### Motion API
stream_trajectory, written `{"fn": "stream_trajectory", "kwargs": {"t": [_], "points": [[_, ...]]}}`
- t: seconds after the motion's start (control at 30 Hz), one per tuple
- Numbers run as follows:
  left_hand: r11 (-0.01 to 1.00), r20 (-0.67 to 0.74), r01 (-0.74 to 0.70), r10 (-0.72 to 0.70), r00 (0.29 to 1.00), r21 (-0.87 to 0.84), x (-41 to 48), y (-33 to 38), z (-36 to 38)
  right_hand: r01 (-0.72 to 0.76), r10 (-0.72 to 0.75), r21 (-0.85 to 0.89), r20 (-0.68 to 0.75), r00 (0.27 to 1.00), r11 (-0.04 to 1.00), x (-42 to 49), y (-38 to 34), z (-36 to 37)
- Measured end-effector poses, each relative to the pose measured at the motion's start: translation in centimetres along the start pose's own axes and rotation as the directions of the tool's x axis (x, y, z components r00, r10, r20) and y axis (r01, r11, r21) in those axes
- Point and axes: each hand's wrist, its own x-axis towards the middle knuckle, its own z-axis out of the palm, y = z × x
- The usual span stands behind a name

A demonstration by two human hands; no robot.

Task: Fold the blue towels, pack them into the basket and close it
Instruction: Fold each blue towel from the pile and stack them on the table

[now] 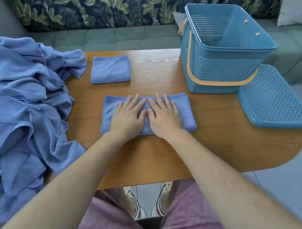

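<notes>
A half-folded blue towel (184,109) lies as a long strip in the middle of the wooden table (150,161). My left hand (128,116) and my right hand (162,115) press flat on it side by side, fingers straight. A folded blue towel (110,69) sits square behind it. A big heap of unfolded blue towels (21,100) covers the table's left end. The blue perforated basket (221,68) with orange handles stands open and empty at the right. Its blue lid (275,101) lies flat on the table in front of it.
A grey-green sofa (114,37) with a leaf-patterned back runs behind the table. The table's rounded right end lies just past the lid. My legs in pink shorts and my shoes show below the near edge.
</notes>
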Motion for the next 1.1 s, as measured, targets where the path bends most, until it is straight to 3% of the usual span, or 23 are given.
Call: {"fn": "stream_trajectory", "kwargs": {"t": [0.33,0.47,0.53,0.6,0.8,0.97,1.1], "points": [[0.986,0.113,0.066,-0.084,0.990,0.154,-0.7,-5.9,-2.7,-0.183,0.184,-0.059,0.009,0.983,0.981,-1.3,6.9,-1.5],[0.943,0.090,-0.207,0.190,0.978,0.262,-0.3,-5.2,-3.3,-0.228,0.198,-0.233,-0.144,0.970,0.946,-2.4,3.3,-2.8],[0.947,0.157,-0.251,0.222,0.962,0.201,-0.3,-5.2,-3.6,-0.165,0.129,-0.194,-0.185,0.974,0.967,-3.8,-0.4,-2.8],[0.962,0.136,-0.204,0.181,0.974,0.180,-0.6,-5.2,-3.7,-0.078,0.061,-0.157,-0.111,0.992,0.985,-4.8,-3.5,-1.6],[0.915,0.030,-0.120,0.117,0.993,0.386,-4.2,-4.3,-5.4,0.073,-0.071,-0.109,0.018,0.997,0.991,-4.7,-2.2,-0.2],[0.965,-0.100,-0.193,0.213,0.972,0.175,-9.0,-2.9,-4.3,0.214,-0.202,0.125,-0.097,0.974,0.969,-5.8,1.0,-1.1],[0.974,0.046,-0.228,0.228,0.973,-0.007,-11.0,-2.8,-2.5,0.356,-0.356,0.095,-0.018,0.934,0.930,-10.0,1.5,0.8]]}}
